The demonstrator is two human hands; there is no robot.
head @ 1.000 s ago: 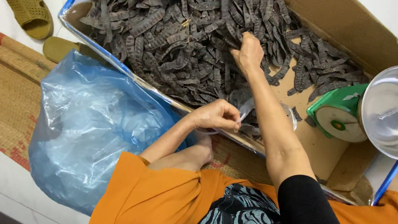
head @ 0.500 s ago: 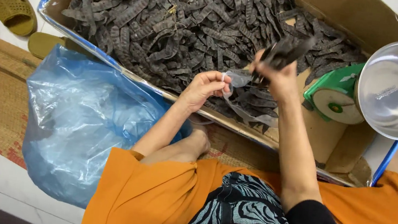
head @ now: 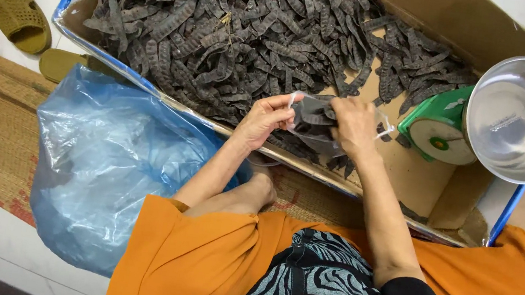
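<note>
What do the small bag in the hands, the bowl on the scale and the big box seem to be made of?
Small bag: thin clear plastic, since the dark pods show through it. Bowl: shiny metal, probably steel, mirror-like. Box: brown cardboard, matt, with folded flaps.

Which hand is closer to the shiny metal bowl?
Right. The right hand grips the small clear bag just left of the metal bowl; the left hand holds the bag's far side, farther away.

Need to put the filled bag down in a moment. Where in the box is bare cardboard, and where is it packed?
Bare cardboard floor lies between the right hand, the green scale and the box's near edge. The box's far wall is bare too. The pods crowd everything left of the small clear bag.
</note>
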